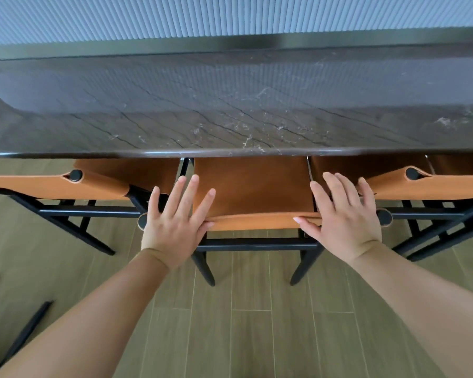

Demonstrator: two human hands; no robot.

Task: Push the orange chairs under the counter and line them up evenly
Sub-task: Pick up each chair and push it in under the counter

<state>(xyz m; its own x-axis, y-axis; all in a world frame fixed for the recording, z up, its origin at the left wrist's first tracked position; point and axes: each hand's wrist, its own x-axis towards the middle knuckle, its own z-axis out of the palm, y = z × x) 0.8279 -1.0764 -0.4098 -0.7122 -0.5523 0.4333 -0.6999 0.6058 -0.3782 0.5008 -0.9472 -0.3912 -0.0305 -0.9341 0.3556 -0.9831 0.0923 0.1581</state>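
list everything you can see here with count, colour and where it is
orange chairs: three, orange seats and backs on black frames, side by side, seats partly under the counter
counter: one, dark brown veined stone, across the upper half
wall panel: one, grey-blue ribbed, behind the counter
floor: wood-look planks, beneath the chairs
dark legs: two, black, lower left edge, unclear what they belong to
left hand: open, on the middle chair's back, left end
right hand: open, on its right end

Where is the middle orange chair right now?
In the head view, the middle chair sits centre frame, its seat partly under the dark counter, between two matching chairs.
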